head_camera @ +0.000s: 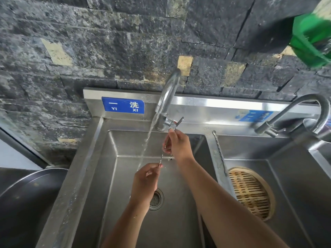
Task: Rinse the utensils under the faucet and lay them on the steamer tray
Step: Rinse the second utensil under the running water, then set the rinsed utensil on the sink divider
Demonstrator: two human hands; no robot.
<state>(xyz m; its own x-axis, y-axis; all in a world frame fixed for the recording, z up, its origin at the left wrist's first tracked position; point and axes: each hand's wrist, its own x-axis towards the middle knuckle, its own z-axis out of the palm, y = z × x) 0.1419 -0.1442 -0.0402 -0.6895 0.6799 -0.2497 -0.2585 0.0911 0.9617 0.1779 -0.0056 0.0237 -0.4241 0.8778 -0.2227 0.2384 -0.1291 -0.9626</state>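
Water runs from the curved faucet (167, 97) into the left steel sink (111, 176). I hold a thin twisted metal bar spoon (163, 153) beside the stream. My left hand (146, 181) pinches its lower end. My right hand (177, 145) grips its upper end, just under the faucet handle. A second long twisted utensil (220, 153) lies on the divider between the basins. The round bamboo steamer tray (250, 192) sits in the right basin and holds nothing.
A second faucet (304, 113) curves over the right basin. A large steel bowl (26, 197) sits to the left of the sink. A green container (311, 36) is at the top right. The drain (155, 199) lies below my left hand.
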